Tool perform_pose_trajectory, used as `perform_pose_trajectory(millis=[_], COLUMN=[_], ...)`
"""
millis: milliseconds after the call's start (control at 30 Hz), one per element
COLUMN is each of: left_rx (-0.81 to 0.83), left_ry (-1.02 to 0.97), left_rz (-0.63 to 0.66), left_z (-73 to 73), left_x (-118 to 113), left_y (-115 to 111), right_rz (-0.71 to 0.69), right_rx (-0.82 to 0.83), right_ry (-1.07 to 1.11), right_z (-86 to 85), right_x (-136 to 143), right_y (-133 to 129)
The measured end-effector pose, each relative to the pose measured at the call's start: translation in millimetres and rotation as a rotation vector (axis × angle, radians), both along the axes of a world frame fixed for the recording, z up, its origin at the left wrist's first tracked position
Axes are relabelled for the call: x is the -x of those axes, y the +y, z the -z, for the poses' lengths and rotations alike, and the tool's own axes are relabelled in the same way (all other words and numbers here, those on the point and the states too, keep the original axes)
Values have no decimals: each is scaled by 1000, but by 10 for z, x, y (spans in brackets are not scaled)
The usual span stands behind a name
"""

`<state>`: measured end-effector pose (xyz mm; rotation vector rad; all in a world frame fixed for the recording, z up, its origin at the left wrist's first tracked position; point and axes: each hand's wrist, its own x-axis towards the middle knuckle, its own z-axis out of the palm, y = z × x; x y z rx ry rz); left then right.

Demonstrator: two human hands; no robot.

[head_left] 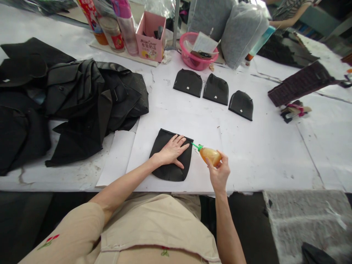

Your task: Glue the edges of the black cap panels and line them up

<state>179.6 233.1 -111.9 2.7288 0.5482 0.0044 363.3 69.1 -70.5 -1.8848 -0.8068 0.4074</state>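
Note:
A black fabric piece [172, 174] with a rounded near end lies on the white table in front of me. My left hand [172, 150] presses flat on it, fingers spread. In my right hand [221, 170] is a squeeze bottle [210, 156] of amber liquid, tilted to the left. Its green nozzle tip reaches the far right corner of the fabric piece; whether it touches cannot be made out. Farther back, three smaller black fabric pieces [216, 89] lie in a row, each with a small white mark.
Black fabric pieces [96, 95] are heaped on the left. Along the back stand a pink box [150, 47], a clear bottle with a purple top [128, 29], a jar [112, 33] and a pink basket [195, 62]. A dark woven box [299, 82] is at right. Another person's arm [291, 18] shows at the back right.

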Motion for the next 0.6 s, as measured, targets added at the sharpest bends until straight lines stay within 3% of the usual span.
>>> perform_pose_trajectory(millis=[600], left_rx=[-11], left_ry=[22], left_rz=[-5], left_z=[-53], left_x=[8], left_y=[-3], right_rz=[-36], right_rx=[14], right_ry=[-132], right_z=[65], right_x=[-40], right_y=[35])
